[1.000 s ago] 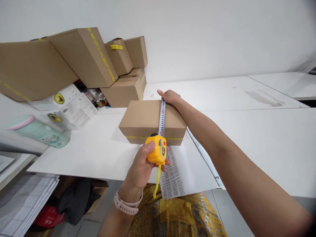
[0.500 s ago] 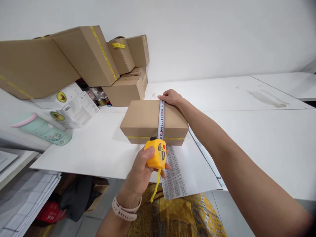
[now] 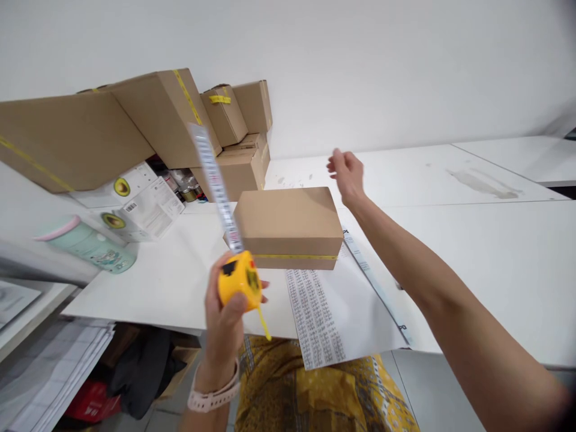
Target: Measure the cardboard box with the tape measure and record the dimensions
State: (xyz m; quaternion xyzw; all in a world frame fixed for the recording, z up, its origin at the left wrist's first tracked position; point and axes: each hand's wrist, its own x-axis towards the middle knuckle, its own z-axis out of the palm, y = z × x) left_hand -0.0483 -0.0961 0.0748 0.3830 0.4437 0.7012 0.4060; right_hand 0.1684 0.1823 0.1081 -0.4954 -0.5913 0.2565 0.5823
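A small brown cardboard box (image 3: pixel 288 222) with a yellow tape line sits on the white table (image 3: pixel 472 252). My left hand (image 3: pixel 225 318) is closed round a yellow tape measure (image 3: pixel 238 279), held up in front of the box's left corner. Its white blade (image 3: pixel 215 183) sticks up and to the left, free in the air. My right hand (image 3: pixel 345 174) hovers above the far right corner of the box, fingers loosely curled, holding nothing.
A printed sheet (image 3: pixel 328 312) lies under and in front of the box. Stacked cardboard boxes (image 3: pixel 148 120) lean at the back left, with white avocado-print boxes (image 3: pixel 135 204) and a mint bottle (image 3: pixel 85 243) lying below. Papers (image 3: pixel 49 366) sit on the floor at left.
My right hand has let go of the blade's end and lifted off the box. My left hand swung the tape measure left and up, so the blade no longer lies across the box.
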